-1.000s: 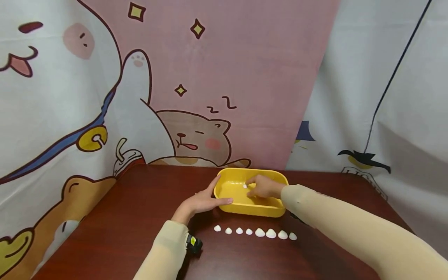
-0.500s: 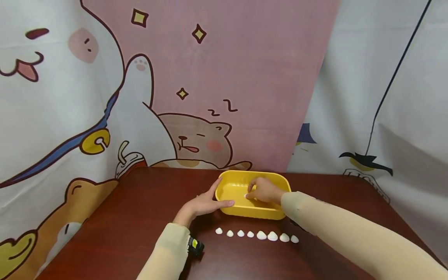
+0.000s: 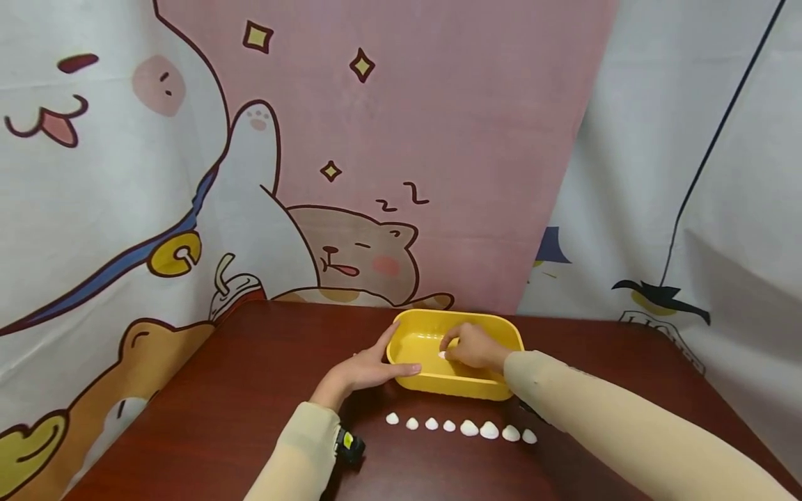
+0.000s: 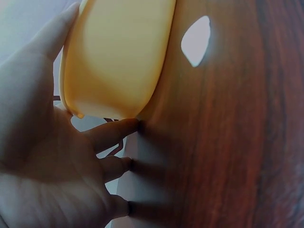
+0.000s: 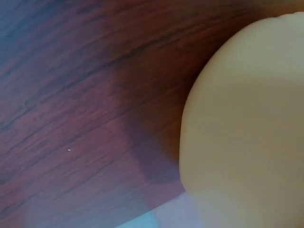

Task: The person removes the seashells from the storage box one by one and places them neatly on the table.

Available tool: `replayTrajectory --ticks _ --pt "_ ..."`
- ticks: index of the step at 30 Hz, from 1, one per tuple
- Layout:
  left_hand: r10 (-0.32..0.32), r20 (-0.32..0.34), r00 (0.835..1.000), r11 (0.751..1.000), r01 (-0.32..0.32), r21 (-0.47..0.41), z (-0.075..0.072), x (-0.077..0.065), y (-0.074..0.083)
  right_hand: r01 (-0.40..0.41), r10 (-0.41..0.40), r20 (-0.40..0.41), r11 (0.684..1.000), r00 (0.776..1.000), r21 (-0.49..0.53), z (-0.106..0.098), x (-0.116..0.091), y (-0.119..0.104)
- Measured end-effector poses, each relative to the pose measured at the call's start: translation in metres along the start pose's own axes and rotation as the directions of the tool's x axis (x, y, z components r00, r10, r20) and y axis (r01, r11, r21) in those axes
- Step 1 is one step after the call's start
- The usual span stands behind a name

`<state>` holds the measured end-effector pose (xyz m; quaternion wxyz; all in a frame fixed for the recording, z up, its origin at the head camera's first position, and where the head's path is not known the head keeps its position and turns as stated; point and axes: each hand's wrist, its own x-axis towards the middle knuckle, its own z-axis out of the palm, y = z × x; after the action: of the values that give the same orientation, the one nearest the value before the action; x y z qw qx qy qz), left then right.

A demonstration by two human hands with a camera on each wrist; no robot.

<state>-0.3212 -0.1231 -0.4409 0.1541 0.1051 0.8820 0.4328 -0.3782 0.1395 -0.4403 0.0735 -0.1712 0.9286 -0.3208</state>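
A yellow tray [image 3: 454, 387] with raised walls sits toward the back of the table. My left hand [image 3: 362, 369] spans its left end, with the thumb over the front rim and the index finger along the left side. In the left wrist view, the outstretched fingers [image 4: 116, 166] of that hand reach down to the tabletop beside the tray. Inside the tray, my right hand [image 3: 474, 346] has its thumb and index finger curled together at a small white seashell [image 3: 442, 355], pinching it near the tray floor. The right wrist view shows only the tray's outer wall [image 5: 247, 123], not the fingers.
Several white seashells [image 3: 469, 428] lie in a row on the dark wooden table [image 3: 263, 396] in front of the tray. One seashell [image 4: 196, 41] shows close by in the left wrist view. A printed cloth [image 3: 476, 153] hangs behind the table.
My right hand's spread fingers have closed on the seashell in the tray, and it has moved slightly nearer the front. The left hand keeps its place on the tray; the head view has shifted slightly.
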Motion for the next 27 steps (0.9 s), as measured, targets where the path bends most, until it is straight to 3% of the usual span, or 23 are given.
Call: replayTrajectory --ticks 9,13,18,24,27 --pt "-0.007 -0.001 1.0 1.0 0.007 0.007 -0.0007 -0.0008 0.0022 0.04 -0.04 0.0 0.999 0.999 0.034 -0.0029 -0.0071 0.0042" --pt "-0.013 -0.004 1.0 1.0 0.013 0.005 -0.0002 -0.002 0.0012 0.117 -0.118 -0.009 0.99 0.993 -0.075 0.0 -0.007 0.0042" --pt "-0.014 -0.01 1.0 1.0 0.014 -0.002 -0.0001 -0.0028 -0.0001 0.243 -0.256 -0.012 0.933 0.967 -0.266 0.0041 -0.0038 0.0042" --pt "-0.003 -0.005 1.0 1.0 0.003 -0.002 -0.0001 -0.0013 0.0001 0.397 -0.403 0.064 0.841 0.913 -0.367 0.0025 -0.0041 0.0013" --pt "-0.001 0.001 1.0 1.0 0.001 0.003 -0.0004 -0.0002 0.0002 0.38 -0.372 0.092 0.858 0.924 -0.345 0.0019 -0.0046 -0.0009"
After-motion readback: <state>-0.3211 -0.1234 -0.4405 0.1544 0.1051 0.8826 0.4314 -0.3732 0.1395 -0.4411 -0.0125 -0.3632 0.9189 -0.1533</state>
